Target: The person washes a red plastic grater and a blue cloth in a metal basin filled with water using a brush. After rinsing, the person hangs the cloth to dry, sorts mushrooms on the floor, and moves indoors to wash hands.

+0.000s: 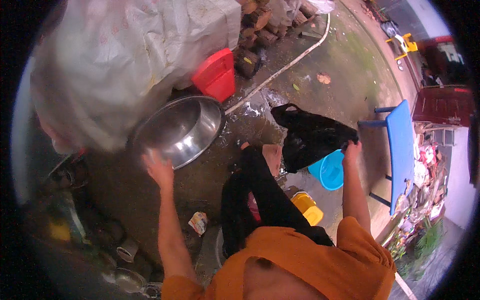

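A wide stainless steel basin (183, 129) stands tilted at the left, its hollow side towards me. My left hand (158, 168) is at its lower rim with fingers spread and slightly blurred; whether it grips the rim I cannot tell. My right hand (351, 152) is shut on the end of a dark, wet-looking cloth or garment (313, 133), which stretches left from it and hangs down beside a light blue plastic bucket (330, 170). The cloth partly hides the bucket. A yellow plastic container (307, 208) lies near my knee.
A red plastic object (217, 75) leans by a large sheet-covered pile (150, 45). Stacked logs (258, 28) and a pale hose (287, 65) lie beyond on wet concrete. A blue table (400, 153) stands right, a brick (272, 159) by my leg, a crumpled packet (198, 223) lower left.
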`<state>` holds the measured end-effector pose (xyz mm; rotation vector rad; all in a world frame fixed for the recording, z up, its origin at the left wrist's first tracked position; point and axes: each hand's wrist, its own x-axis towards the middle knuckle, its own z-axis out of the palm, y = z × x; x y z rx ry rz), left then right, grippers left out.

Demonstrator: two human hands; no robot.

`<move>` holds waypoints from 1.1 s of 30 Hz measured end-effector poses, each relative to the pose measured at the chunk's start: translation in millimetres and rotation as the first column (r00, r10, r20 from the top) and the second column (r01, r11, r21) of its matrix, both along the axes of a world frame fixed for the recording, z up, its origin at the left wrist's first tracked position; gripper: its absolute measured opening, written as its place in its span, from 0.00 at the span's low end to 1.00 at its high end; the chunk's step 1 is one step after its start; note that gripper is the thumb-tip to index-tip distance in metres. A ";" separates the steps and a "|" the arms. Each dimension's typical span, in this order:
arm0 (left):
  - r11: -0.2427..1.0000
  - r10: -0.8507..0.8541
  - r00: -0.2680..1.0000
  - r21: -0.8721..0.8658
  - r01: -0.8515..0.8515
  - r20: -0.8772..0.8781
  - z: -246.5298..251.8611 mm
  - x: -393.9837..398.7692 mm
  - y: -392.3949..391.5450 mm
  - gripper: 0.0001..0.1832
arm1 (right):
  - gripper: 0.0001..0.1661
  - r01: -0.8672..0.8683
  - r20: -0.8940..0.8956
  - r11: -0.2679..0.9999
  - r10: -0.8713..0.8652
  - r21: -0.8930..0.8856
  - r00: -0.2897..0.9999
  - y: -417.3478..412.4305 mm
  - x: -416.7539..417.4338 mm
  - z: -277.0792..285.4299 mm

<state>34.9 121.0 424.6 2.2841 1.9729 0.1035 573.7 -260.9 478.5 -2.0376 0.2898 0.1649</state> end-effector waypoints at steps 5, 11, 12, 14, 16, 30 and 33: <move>0.974 0.180 0.980 -0.125 -0.189 -0.082 1.1 -32.6 -22.1 0.40 | 0.07 0.048 0.175 0.991 -0.071 0.127 0.982 -71.3 26.2 30.6; 0.931 0.325 0.939 -0.137 -0.338 -0.108 -23.8 -139.0 -37.1 0.30 | 0.09 0.099 0.058 0.964 -0.116 0.246 0.992 -73.4 51.1 59.0; 0.919 0.353 0.925 -0.132 -0.371 -0.139 -25.1 -142.1 -41.3 0.29 | 0.10 0.118 0.052 0.964 -0.134 0.237 0.990 -66.8 52.8 61.4; 0.895 0.402 0.899 -0.133 -0.426 -0.174 -19.9 -135.3 -47.7 0.28 | 0.14 0.149 0.081 0.963 -0.171 0.222 0.982 -65.2 69.2 58.3; 0.863 0.450 0.879 -0.175 -0.473 -0.158 -1.4 -93.7 -51.1 0.27 | 0.15 0.151 0.054 0.957 -0.169 0.249 0.984 -66.4 92.2 55.5; 0.821 0.027 0.952 -0.550 0.152 0.304 -10.7 343.3 -61.5 0.14 | 0.19 -0.282 -0.106 0.932 0.311 0.228 0.944 -51.4 301.6 -14.4; 0.706 -0.128 0.924 -0.621 0.340 0.361 54.3 520.9 -87.5 0.18 | 0.19 -0.355 -0.134 0.934 0.348 -0.034 0.928 -75.8 340.9 3.5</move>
